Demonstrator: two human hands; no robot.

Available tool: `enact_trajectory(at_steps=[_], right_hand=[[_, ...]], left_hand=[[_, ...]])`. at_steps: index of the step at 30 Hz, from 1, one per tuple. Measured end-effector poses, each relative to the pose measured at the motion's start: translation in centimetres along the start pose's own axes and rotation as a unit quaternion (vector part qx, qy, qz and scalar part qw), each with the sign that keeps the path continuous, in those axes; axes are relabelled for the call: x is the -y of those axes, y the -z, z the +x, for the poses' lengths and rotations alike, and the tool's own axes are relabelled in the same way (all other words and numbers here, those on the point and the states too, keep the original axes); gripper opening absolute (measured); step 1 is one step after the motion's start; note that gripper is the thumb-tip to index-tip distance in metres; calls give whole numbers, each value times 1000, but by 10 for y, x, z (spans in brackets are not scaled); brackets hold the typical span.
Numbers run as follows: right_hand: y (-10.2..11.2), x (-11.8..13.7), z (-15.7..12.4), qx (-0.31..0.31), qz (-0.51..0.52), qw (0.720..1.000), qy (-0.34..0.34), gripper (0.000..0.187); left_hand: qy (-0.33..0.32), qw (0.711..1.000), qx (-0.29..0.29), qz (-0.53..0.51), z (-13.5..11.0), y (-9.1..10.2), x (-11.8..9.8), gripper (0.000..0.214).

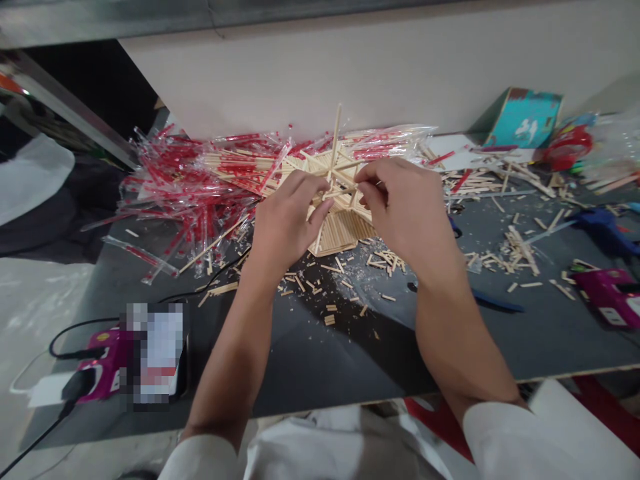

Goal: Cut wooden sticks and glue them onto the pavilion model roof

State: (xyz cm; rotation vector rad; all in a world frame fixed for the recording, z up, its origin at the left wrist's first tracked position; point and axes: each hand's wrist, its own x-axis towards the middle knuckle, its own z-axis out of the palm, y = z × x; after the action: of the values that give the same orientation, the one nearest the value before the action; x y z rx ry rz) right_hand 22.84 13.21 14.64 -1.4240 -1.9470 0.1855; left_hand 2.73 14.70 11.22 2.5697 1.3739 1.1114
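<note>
A model built of thin wooden sticks (pixel 343 235) stands in the middle of the table, its base made of sticks laid side by side. One long stick (pixel 336 137) rises steeply from it. My left hand (pixel 287 217) is at the model's left side, thumb and fingers closed around the near end of a short wooden stick (pixel 341 193). On the other side, my right hand (pixel 407 210) pinches the same short stick near its right end. The fingertips partly hide where the sticks meet.
Plastic-wrapped sticks (pixel 185 180) pile up behind and left. Broken stick pieces (pixel 330 313) litter the dark table (pixel 340 367). At right are a blue glue gun (pixel 607 227) and a magenta power strip (pixel 607 297); a turquoise box (pixel 527 117) stands behind. A phone (pixel 160 353) lies front left.
</note>
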Motion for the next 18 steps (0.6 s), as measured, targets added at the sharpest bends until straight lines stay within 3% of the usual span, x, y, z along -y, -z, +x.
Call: enact_trajectory(at_steps=[11,18], right_hand=[[0,1,-1,1,-20,1000,1,18],[3,-12,-5,38,9,999,-6,36]], left_hand=[[8,1000,16,11,0,1,-1,28],[19,995,18,91,0,8,-24,37]])
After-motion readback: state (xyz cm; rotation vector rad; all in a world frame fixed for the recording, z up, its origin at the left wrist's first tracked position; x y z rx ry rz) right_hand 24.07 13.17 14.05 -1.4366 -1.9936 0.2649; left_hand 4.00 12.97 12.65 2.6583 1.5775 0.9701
